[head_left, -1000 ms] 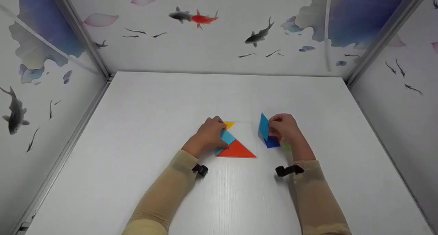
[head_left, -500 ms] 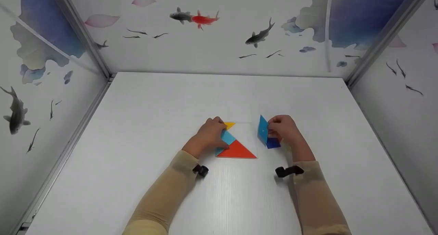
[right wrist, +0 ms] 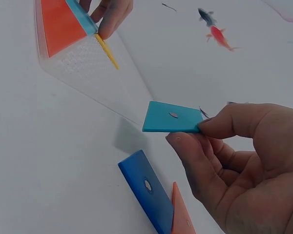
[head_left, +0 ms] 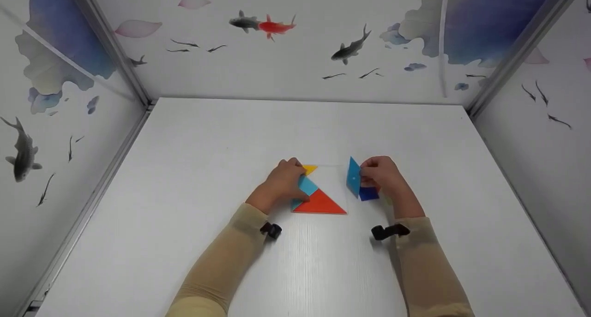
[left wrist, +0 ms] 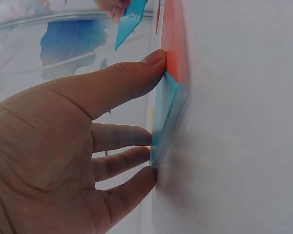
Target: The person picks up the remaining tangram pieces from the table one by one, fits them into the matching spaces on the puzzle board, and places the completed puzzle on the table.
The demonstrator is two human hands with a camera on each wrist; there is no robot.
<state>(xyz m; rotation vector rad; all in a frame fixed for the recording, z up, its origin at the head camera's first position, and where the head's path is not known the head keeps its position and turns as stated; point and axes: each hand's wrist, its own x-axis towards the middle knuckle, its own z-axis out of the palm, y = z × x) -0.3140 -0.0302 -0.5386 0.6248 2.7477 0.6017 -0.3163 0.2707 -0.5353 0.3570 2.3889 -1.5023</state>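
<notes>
The left hand hides much of what I want to see: how far the light blue flat piece runs beneath its palm, and most of the small yellow pointed piece past its fingertips. In the left wrist view the right hand is cut off at the top. Its knuckles cover most of an orange pointed piece from overhead, and the right wrist view crops that piece too.

My left fingers are spread, thumb at the seam between the light blue piece and the orange-red flat triangle, the other tips against the edge of the shallow clear tray bearing these pieces.

My right thumb and forefinger pinch a turquoise flat slant-sided tile by one end; it juts from the fingertips toward the left hand, raised off the white worktop. Below those fingertips lies a dark blue flat piece, touching the orange one.
</notes>
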